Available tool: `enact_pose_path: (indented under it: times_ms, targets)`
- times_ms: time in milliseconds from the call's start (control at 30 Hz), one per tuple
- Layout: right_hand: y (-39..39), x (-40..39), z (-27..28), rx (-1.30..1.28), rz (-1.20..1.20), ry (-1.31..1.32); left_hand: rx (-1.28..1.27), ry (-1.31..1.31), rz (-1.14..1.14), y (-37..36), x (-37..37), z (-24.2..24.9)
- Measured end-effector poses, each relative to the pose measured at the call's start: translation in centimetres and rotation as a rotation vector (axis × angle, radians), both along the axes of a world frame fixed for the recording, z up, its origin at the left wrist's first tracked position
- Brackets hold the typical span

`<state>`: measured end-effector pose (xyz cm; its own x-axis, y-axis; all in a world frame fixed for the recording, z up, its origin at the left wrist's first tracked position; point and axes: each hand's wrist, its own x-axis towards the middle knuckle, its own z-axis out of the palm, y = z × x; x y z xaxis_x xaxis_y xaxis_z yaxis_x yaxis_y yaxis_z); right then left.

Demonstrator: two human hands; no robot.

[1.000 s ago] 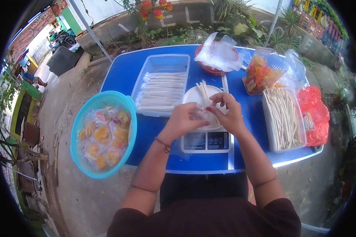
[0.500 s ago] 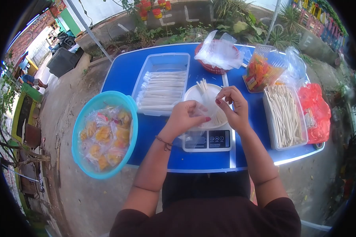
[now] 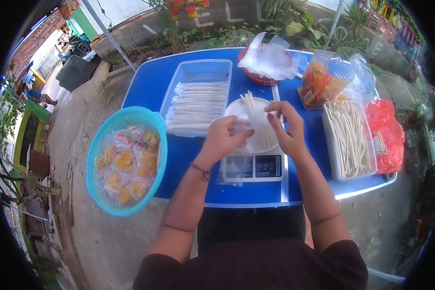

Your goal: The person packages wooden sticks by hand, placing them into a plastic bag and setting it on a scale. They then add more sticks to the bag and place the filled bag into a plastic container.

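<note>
My left hand [image 3: 225, 136] pinches a clear plastic bag [image 3: 237, 169] between thumb and fingers; the bag hangs down over the front of a white digital kitchen scale [image 3: 268, 166]. My right hand [image 3: 290, 128] is above the scale's right side, thumb and forefinger slightly apart, with nothing visible between them. Thin wooden sticks [image 3: 248, 100] lie on the scale's round white plate [image 3: 261, 105], partly hidden behind the bag and my left fingers.
A clear tub [image 3: 198, 72] of wrapped stick packs and a turquoise basin [image 3: 93, 179] of bagged yellow food are at left. Behind is a red basket [image 3: 261, 81] with plastic bags. To the right are a stick-filled box [image 3: 350, 140], a red bag [image 3: 385, 135] and a bag of orange packets [image 3: 319, 87].
My right thumb and forefinger have parted and moved slightly up from the bag. The bag in my left hand now hangs lower and more openly over the scale's front.
</note>
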<state>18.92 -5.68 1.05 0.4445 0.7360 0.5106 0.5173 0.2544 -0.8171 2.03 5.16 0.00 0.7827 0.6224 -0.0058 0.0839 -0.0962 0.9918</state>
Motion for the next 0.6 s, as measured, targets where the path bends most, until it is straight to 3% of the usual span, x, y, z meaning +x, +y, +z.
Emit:
enact_pose_path:
  times_ms: [133,233,400,600]
  targets:
    - [-0.1,0.1,-1.0,-0.275,-0.282,-0.647,-0.107,-0.091,0.086,0.5,0.3,-0.8]
    - [0.1,-0.9,-1.4,-0.232,-0.344,-0.753,-0.123,-0.123,0.09,0.3,0.4,-0.4]
    - [0.2,-1.0,-2.1,-0.281,-0.293,-0.639,-0.041,-0.155,0.054,0.9,0.6,-1.6]
    - [0.5,-0.6,-2.5,-0.207,-0.299,-0.51,-0.394,-0.291,-0.073,0.8,0.3,-0.7]
